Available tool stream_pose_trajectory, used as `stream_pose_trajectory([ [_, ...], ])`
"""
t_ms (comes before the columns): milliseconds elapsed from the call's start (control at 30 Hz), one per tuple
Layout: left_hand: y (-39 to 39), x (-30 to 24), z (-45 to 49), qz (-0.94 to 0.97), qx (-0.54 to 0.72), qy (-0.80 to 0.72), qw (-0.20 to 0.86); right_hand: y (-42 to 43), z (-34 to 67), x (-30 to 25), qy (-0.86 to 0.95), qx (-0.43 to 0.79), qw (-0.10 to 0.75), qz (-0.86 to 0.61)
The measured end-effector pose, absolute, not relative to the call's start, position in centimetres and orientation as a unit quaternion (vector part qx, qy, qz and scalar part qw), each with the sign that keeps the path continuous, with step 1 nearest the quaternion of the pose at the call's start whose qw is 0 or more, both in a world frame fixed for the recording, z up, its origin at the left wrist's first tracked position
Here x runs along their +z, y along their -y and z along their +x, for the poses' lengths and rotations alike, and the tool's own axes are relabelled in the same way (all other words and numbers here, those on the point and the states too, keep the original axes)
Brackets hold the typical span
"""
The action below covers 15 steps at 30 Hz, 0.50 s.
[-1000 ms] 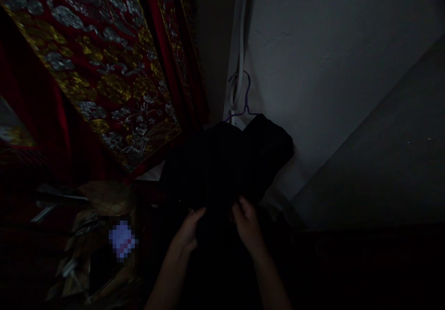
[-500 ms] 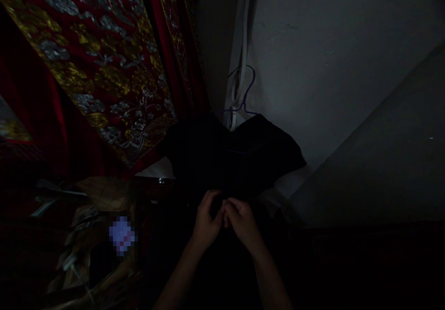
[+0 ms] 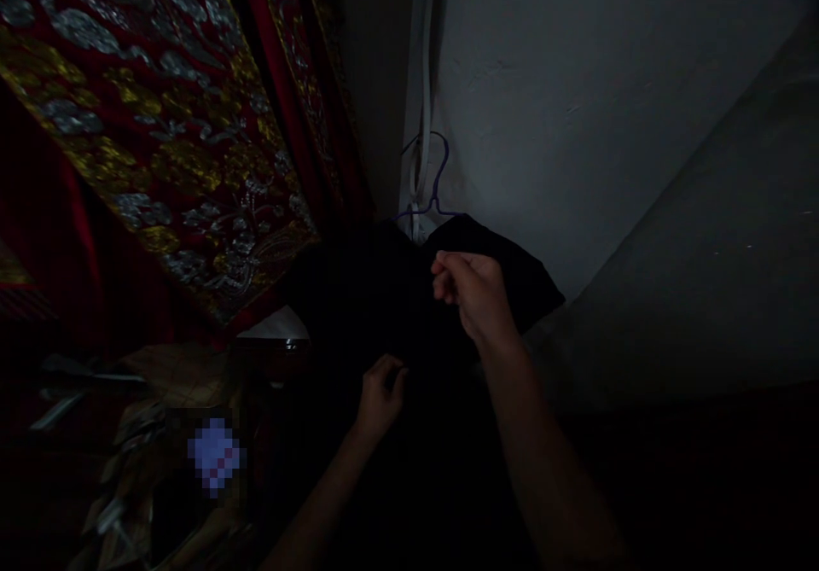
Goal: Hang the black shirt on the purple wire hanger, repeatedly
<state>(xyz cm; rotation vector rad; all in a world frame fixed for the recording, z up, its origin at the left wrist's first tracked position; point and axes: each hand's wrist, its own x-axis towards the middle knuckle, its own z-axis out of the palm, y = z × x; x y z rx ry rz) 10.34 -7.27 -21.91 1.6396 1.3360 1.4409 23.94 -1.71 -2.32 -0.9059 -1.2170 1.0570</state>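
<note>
Dimly, black garment (image 3: 519, 270) (hung) behind closed right fingers (image 3: 446, 279), left fingers (image 3: 392, 372) lower.

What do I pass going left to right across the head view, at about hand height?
red and gold embroidered cloth → left hand → right hand → grey slanted panel

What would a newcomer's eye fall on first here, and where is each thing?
The red cloth embroidered in gold and silver fills the upper left. At centre a black garment hangs on a purple hanger against the pale wall, with the right hand closed in front of it and the left hand gripping it lower down.
</note>
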Motion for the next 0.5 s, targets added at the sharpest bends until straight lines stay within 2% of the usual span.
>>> stream_pose_trajectory([
  [167, 6.0, -16.7, 9.6, 0.660, 0.550, -0.439, 0.264, 2.6, 23.8, -2.5, 0.566, 0.435, 0.600, -0.361],
  [367, 4.1, -5.8, 9.4, 0.719, 0.598, -0.350, 0.062, 3.6, 24.4, -3.2, 0.611, 0.382, 0.589, -0.366],
  [500, 2.9, -3.0, 10.2, 0.744, 0.567, -0.353, 0.000, 3.2, 24.2, -3.4, 0.627, 0.329, 0.605, -0.365],
])
